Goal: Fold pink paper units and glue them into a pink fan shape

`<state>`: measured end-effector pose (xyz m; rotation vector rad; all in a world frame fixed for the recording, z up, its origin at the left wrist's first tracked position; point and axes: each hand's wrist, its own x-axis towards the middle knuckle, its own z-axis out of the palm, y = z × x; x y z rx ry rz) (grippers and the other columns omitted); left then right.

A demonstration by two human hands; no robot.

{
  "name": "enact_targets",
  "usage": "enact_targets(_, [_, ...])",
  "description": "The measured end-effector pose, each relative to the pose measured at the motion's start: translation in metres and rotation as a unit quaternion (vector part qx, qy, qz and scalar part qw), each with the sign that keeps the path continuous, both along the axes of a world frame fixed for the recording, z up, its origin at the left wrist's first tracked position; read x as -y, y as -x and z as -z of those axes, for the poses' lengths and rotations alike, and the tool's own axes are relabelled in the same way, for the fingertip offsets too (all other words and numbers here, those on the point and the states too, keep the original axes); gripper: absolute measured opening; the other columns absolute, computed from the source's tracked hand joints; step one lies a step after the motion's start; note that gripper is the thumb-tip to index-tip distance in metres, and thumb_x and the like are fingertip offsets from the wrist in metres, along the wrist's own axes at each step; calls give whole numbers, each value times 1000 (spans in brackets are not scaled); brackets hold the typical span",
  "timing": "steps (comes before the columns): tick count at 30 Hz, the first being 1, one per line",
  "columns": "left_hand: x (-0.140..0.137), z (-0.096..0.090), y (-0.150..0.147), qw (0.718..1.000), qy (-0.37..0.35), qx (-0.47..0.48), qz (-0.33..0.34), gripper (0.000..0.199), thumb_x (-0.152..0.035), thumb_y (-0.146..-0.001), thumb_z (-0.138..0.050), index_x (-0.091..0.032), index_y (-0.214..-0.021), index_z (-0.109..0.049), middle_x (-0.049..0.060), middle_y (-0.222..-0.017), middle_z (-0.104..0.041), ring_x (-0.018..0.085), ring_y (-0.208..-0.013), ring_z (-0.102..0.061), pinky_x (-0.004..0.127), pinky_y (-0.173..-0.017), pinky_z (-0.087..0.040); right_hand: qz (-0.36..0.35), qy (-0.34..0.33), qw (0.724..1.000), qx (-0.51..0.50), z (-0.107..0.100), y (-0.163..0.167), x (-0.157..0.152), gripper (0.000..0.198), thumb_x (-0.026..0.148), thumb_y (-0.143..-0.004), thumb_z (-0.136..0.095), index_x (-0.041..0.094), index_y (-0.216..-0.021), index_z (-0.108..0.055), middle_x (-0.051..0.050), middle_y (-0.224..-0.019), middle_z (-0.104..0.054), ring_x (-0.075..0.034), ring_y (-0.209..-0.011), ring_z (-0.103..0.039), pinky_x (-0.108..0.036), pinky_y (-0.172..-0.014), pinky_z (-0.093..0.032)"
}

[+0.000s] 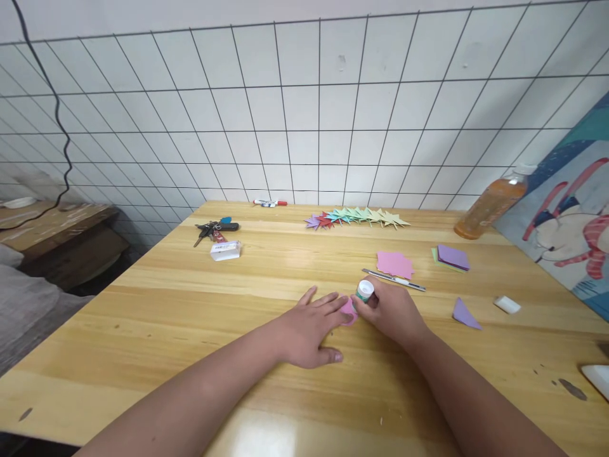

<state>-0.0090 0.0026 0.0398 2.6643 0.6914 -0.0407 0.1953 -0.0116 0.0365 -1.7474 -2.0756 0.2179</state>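
Note:
My left hand lies flat with its fingers spread, the fingertips pressing on a small pink paper piece. In my right hand is a glue stick, held upright with its white end up, against the right side of that pink piece. The lower end of the stick is hidden by my fingers. Just beyond my right hand lies a utility knife, next to a pink paper stack with jagged edges.
At the back lies a row of folded paper stars in several colours. Purple and green paper squares, a purple triangle, an eraser and a bottle are on the right. Keys, a small white box and markers lie left.

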Motion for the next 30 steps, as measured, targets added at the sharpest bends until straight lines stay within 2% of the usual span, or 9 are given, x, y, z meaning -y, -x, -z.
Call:
enact_targets(14, [0, 0, 0, 1000, -2, -11, 0, 65, -55, -75, -46, -31, -131, -26, 4, -146, -13, 29, -133, -4, 59, -102, 0, -1, -8, 1000, -8, 2, 1, -1, 25, 42, -78, -50, 21, -67, -43, 5, -54, -54, -12, -48, -50, -22, -48, -27])
enact_targets(20, [-2, 3, 1, 999, -17, -26, -14, 66, -60, -73, -45, -35, -131, -26, 2, -146, -14, 35, -132, 0, 63, -99, 2, -3, -21, 999, -24, 0, 0, -3, 26, 44, -79, -49, 21, -68, -43, 5, -55, -55, -11, -51, -51, -22, -49, -29])
enact_targets(30, [-2, 3, 0, 999, -20, -30, -13, 67, -61, -73, -44, -35, -132, -25, 1, -146, -14, 34, -132, 0, 61, -100, 1, 7, -28, 999, -27, 0, -2, -4, 14, 36, -78, -49, 22, -76, -52, 4, -61, -59, -12, -54, -53, -22, -50, -31])
